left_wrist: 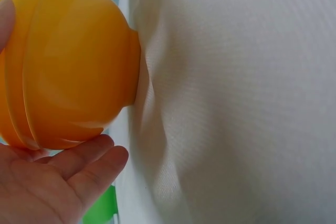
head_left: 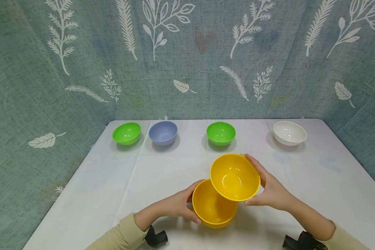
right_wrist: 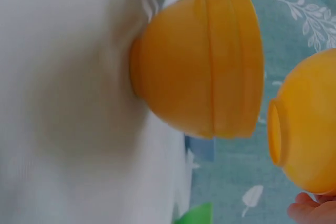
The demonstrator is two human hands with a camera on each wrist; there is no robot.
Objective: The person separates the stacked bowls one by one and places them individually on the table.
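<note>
A stack of nested yellow bowls (head_left: 214,208) stands on the white cloth at the near middle of the head view. My left hand (head_left: 183,202) holds the stack's left side, thumb toward the front and fingers round behind. In my right hand (head_left: 272,190) is a single yellow bowl (head_left: 234,177), gripped at its right rim. This bowl hangs above the stack, a little to the right and farther back, tilted with its inside facing the camera. From the right wrist, a gap shows between its foot (right_wrist: 277,132) and the stack's top rim.
Along the table's far edge stand a green bowl (head_left: 126,133), a blue bowl (head_left: 163,133), another green bowl (head_left: 221,133) and a white bowl (head_left: 289,133), spaced apart. Leaf-patterned grey-green fabric (head_left: 181,104) rises behind them and at both sides of the white-covered table (head_left: 90,201).
</note>
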